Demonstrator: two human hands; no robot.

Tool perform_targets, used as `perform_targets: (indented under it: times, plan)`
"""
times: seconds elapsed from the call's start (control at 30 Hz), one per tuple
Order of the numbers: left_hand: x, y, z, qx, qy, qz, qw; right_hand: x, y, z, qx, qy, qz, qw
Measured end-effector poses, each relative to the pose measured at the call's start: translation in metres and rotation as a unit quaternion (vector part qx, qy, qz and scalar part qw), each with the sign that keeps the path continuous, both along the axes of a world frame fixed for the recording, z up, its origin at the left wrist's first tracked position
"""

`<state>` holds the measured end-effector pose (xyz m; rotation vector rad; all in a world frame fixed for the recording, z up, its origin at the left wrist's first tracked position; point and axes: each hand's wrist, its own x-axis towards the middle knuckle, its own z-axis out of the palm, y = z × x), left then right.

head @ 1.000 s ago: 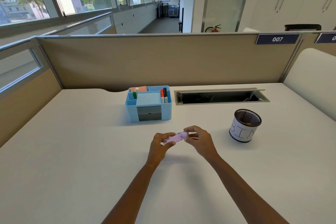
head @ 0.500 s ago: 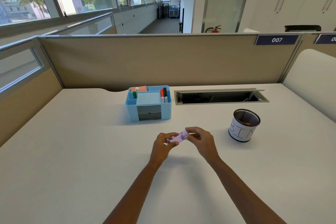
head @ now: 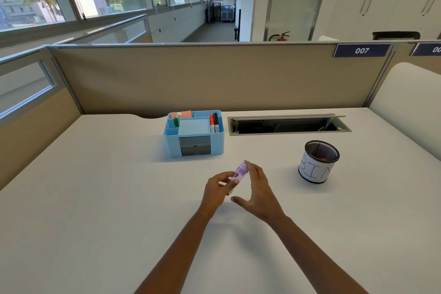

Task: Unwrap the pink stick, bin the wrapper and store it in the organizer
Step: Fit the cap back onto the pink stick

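- The pink stick [head: 240, 172] is held above the near-centre of the desk [head: 95, 198], tilted with its upper end pointing far-right. Whether any wrapper remains on it cannot be told.
- The left hand [head: 218, 190] is closed around the lower part of the stick, pinching it between thumb and fingers.
- The right hand [head: 256, 190] is spread, thumb apart from the fingers; one fingertip touches the upper end of the stick, nothing is gripped.
- Risk: with only a one-hand pinch, a hard pull on the film could probably slip the stick out onto the desk.
- Risk: a loose wrapper is light and could miss the bin [head: 318, 162], standing to the right.
- The blue organizer [head: 194, 137] stands beyond the hands; markers already occupy its rear compartments.
- Nothing lies between the hands and either container.
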<state>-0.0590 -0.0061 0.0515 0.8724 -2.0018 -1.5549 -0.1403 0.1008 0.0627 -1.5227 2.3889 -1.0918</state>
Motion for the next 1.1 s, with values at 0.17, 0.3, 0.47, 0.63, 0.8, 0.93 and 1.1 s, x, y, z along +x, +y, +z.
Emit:
perform_targets:
  times: [0.17, 0.3, 0.47, 0.63, 0.8, 0.93, 1.1]
  plan:
    - [0.001, 0.007, 0.0, 0.034, 0.008, -0.016, 0.999, 0.001, -0.002, 0.0, 0.021, 0.087, -0.041, 0.995]
    - [0.002, 0.009, 0.001, 0.062, 0.022, -0.015, 0.998, 0.004, -0.001, 0.002, -0.015, 0.143, -0.055, 0.988]
    - [0.001, 0.009, 0.002, 0.087, 0.027, -0.015, 0.996, 0.005, -0.001, 0.003, -0.029, 0.152, -0.056, 0.986]
    - [0.002, 0.008, -0.002, 0.087, 0.025, -0.018, 0.996, -0.001, -0.001, 0.009, 0.016, 0.071, -0.002, 0.997]
    - [0.007, 0.004, -0.013, 0.061, 0.008, -0.018, 0.998, -0.009, 0.004, 0.019, 0.037, -0.087, 0.046, 0.994]
    - [0.006, 0.003, -0.016, 0.032, -0.013, -0.019, 0.999, -0.012, 0.004, 0.021, -0.03, -0.146, -0.017, 0.989]
    - [0.003, 0.002, -0.016, -0.004, -0.031, -0.025, 0.999, -0.019, 0.004, 0.025, -0.029, -0.186, -0.023, 0.982]
